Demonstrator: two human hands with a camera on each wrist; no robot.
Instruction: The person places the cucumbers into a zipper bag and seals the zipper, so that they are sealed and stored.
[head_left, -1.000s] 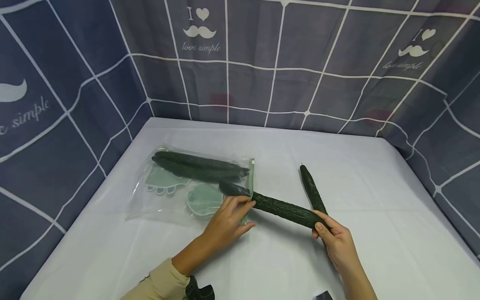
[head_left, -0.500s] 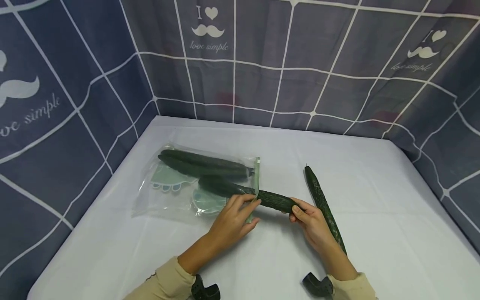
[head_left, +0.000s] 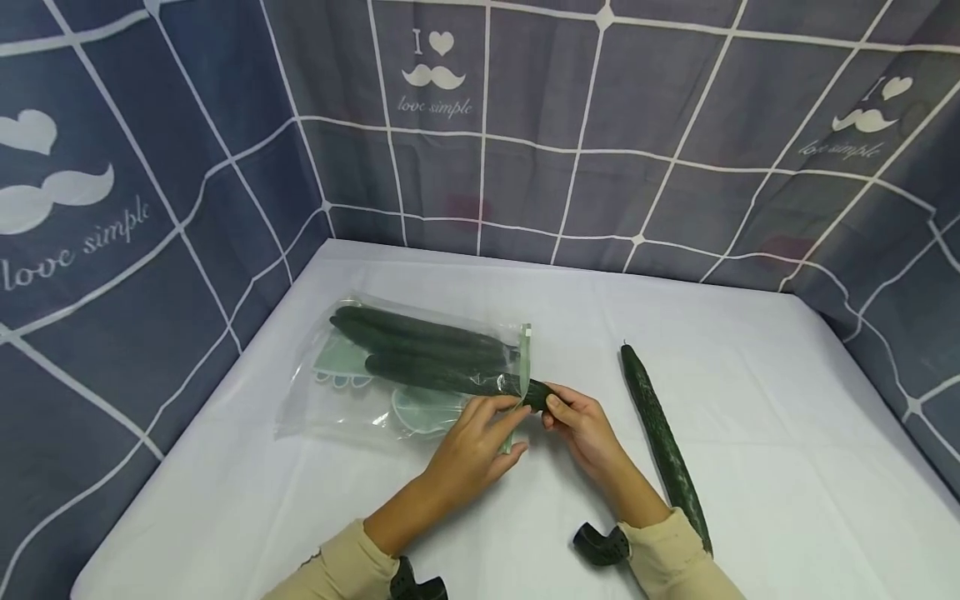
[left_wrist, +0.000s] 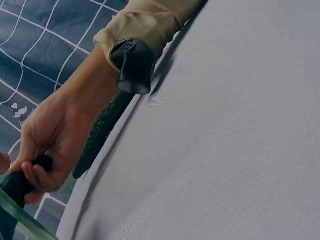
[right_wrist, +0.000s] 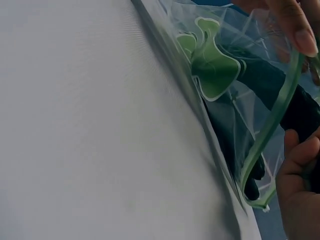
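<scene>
A clear zip bag (head_left: 330, 417) with a green strip (head_left: 525, 358) along its mouth and pale green printed shapes lies on the left half of the table. At the mouth, my left hand (head_left: 472, 450) pinches the strip's near side. My right hand (head_left: 588, 433) grips the end of a dark green cucumber (head_left: 537, 395), most of whose length is inside the bag. Farther back in the bag lie other cucumbers (head_left: 420, 333), side by side. The right wrist view shows the bag's mouth (right_wrist: 272, 125) spread around the held cucumber (right_wrist: 300, 112).
Another cucumber (head_left: 663, 442) lies loose on the white tablecloth (head_left: 772, 400), right of my right forearm. Dark checked curtains (head_left: 540, 183) stand behind the table and along both sides. A black wrist device (head_left: 602, 543) is on my right cuff.
My right hand has moved left, sliding the cucumber deeper into the bag until only its end sticks out. My left hand has stayed at the bag's mouth. The head view has shifted slightly.
</scene>
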